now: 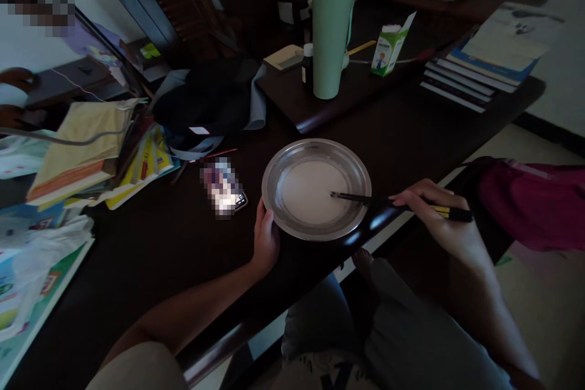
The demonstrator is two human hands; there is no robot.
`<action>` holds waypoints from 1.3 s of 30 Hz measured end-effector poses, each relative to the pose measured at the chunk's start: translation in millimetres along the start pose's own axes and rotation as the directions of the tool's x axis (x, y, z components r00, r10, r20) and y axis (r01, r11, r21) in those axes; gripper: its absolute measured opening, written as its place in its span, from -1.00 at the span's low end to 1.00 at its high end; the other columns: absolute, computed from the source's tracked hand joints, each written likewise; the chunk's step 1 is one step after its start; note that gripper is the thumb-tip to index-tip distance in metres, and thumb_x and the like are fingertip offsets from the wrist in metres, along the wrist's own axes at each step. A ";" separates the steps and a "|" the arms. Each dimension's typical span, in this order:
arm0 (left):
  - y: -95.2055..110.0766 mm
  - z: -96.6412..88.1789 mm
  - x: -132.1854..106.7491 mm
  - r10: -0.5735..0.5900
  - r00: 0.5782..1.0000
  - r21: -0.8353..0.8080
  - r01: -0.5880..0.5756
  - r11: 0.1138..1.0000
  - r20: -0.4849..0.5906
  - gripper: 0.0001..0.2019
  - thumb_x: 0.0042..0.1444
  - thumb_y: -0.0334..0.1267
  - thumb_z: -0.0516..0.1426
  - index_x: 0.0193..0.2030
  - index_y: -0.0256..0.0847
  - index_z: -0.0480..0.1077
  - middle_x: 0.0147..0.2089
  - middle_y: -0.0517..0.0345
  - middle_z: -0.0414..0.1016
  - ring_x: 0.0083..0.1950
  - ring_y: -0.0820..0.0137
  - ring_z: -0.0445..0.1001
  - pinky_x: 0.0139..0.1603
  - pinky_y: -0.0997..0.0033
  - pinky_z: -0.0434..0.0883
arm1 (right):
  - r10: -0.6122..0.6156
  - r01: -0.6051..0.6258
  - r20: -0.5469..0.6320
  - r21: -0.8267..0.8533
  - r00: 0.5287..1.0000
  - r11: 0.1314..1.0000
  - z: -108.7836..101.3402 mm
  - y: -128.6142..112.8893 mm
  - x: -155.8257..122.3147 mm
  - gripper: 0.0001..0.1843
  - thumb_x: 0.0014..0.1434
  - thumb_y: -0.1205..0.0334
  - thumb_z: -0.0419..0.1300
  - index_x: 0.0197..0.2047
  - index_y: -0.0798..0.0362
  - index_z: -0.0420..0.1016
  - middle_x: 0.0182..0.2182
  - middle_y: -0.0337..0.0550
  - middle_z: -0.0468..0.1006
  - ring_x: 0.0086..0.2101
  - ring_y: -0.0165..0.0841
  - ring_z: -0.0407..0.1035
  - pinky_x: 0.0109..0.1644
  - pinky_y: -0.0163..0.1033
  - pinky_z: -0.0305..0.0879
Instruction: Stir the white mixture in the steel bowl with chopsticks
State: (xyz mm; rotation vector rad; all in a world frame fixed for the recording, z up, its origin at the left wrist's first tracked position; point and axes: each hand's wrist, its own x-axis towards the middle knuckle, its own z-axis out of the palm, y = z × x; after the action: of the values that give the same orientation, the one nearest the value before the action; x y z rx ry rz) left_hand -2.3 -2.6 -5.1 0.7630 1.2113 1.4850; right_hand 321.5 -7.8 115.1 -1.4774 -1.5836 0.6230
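A round metal plate (274, 170) holding a pale, milky liquid sits at the near edge of a dark wooden desk (183, 237). My left hand (265, 234) grips the plate's left rim. My right hand (439, 219) holds a pair of dark chopsticks (365, 198) with yellow bands near the top. Their tips rest in the liquid at the plate's right side.
A phone (223, 189) lies left of the plate. A tall green thermos (333, 30), a small dark bottle (308, 67) and a small carton (388, 46) stand behind it. Stacked books (479, 67) are at the right, piled books and papers (86, 152) at the left. A red bag (534, 201) lies at the right.
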 end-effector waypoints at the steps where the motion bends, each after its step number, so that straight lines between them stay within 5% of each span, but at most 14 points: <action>1: 0.1 -0.3 0.2 -0.001 1.000 0.002 0.001 1.000 -0.001 -0.45 0.27 0.20 0.30 0.30 0.02 0.55 0.31 0.00 0.65 0.42 0.03 0.54 0.48 -0.03 0.45 | 0.005 -0.005 0.033 0.013 0.999 1.000 -2.3 -1.9 -0.7 -0.64 0.38 -0.11 0.32 -0.37 -0.14 0.74 -0.37 -0.16 0.73 -0.31 -0.19 0.61 -0.17 -0.02 0.42; 7: 1.2 2.4 -0.7 -0.006 1.000 -0.020 0.005 1.000 -0.019 -0.46 0.25 0.20 0.31 0.27 0.01 0.56 0.30 0.01 0.66 0.41 0.05 0.55 0.47 0.00 0.47 | -0.048 0.036 0.161 0.078 0.986 0.996 21.5 -0.9 -2.3 -0.58 0.42 -0.20 0.28 -0.37 -0.18 0.74 -0.37 -0.18 0.74 -0.30 -0.21 0.59 -0.13 0.00 0.42; 15: 1.2 1.3 -0.7 -0.006 1.000 0.010 0.006 1.000 -0.018 -0.44 0.26 0.21 0.30 0.29 0.00 0.55 0.30 0.01 0.66 0.40 0.04 0.56 0.45 0.01 0.48 | -0.145 0.143 0.081 0.026 0.986 0.989 71.0 17.9 7.2 -0.55 0.47 -0.20 0.19 -0.32 -0.19 0.74 -0.26 -0.20 0.81 -0.15 -0.14 0.56 0.07 0.11 0.31; 24: 0.5 1.9 0.1 -0.012 0.999 -0.019 0.011 1.000 -0.034 -0.45 0.23 0.20 0.32 0.27 0.01 0.57 0.31 0.00 0.66 0.41 0.01 0.55 0.48 -0.06 0.46 | -0.078 0.067 -0.128 -0.091 0.989 0.994 33.1 13.4 1.9 -0.66 0.44 -0.04 0.27 -0.36 -0.19 0.73 -0.35 -0.20 0.73 -0.21 -0.16 0.55 -0.02 0.04 0.31; 31: 2.7 1.6 -0.6 -0.021 1.000 -0.036 0.021 0.999 -0.014 -0.45 0.21 0.20 0.34 0.25 0.01 0.57 0.30 0.00 0.66 0.42 0.03 0.54 0.49 -0.03 0.44 | 0.016 -0.017 0.032 0.013 0.999 1.000 -2.0 -2.1 -7.9 -0.61 0.39 -0.15 0.32 -0.38 -0.15 0.74 -0.36 -0.16 0.71 -0.30 -0.18 0.59 -0.13 0.01 0.36; 39: 1.8 2.0 0.0 -0.027 0.999 -0.034 0.026 0.999 -0.030 -0.45 0.21 0.18 0.34 0.25 0.00 0.57 0.31 0.01 0.65 0.42 0.04 0.54 0.49 -0.02 0.44 | -0.131 0.119 0.146 0.084 0.981 0.989 40.4 -0.8 -0.9 -0.64 0.44 -0.09 0.28 -0.35 -0.20 0.74 -0.37 -0.22 0.77 -0.25 -0.19 0.57 -0.07 0.02 0.36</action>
State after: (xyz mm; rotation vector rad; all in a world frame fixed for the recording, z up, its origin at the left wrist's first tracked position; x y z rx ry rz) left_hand -1.0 -2.0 -2.9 0.7025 1.2117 1.4963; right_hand 287.1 -1.0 95.1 -1.2893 -1.7351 0.7276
